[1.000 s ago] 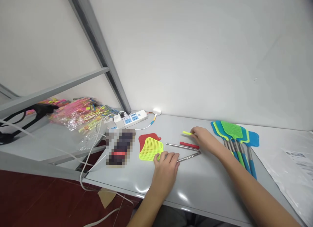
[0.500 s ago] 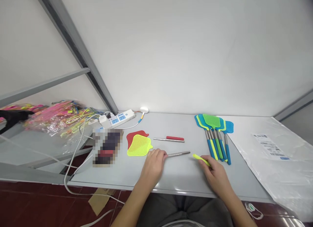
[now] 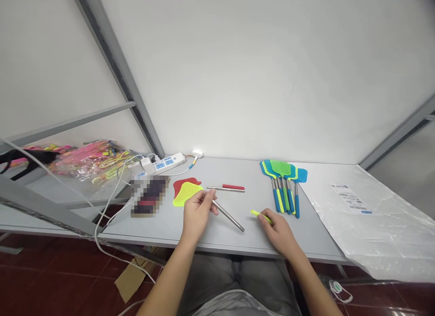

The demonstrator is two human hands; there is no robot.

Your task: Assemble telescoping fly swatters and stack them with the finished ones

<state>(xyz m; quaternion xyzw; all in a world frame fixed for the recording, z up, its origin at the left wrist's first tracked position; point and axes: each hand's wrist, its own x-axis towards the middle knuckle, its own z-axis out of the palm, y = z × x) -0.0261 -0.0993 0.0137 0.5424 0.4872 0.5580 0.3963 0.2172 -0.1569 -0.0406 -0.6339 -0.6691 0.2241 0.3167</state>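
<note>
Hands well apart near the front edge of the tabletop [image 3: 244,171]. The right hand [image 3: 277,230], closer to the front edge, is closed on a yellow-green tubular grip [image 3: 255,212], one end protruding beyond the fingers. The left hand [image 3: 197,214] pinches a metal rod [image 3: 228,215], which slants toward the front edge, its free end pointing at the right hand; contact between rod and tabletop cannot be determined. White plastic packaging [image 3: 360,234] covers the right front corner. Toward the left edge lies a pixelated object [image 3: 149,197]. Beyond the left hand, a yellow mesh head [image 3: 185,194] partly overlaps a red head [image 3: 181,183]. To their right, a second rod [image 3: 217,188] lies with a red grip [image 3: 233,187] just behind it. Farther right, several assembled swatters [image 3: 286,199] lie fanned, heads toward the back edge. A power strip [image 3: 176,160] occupies the left back corner.
</note>
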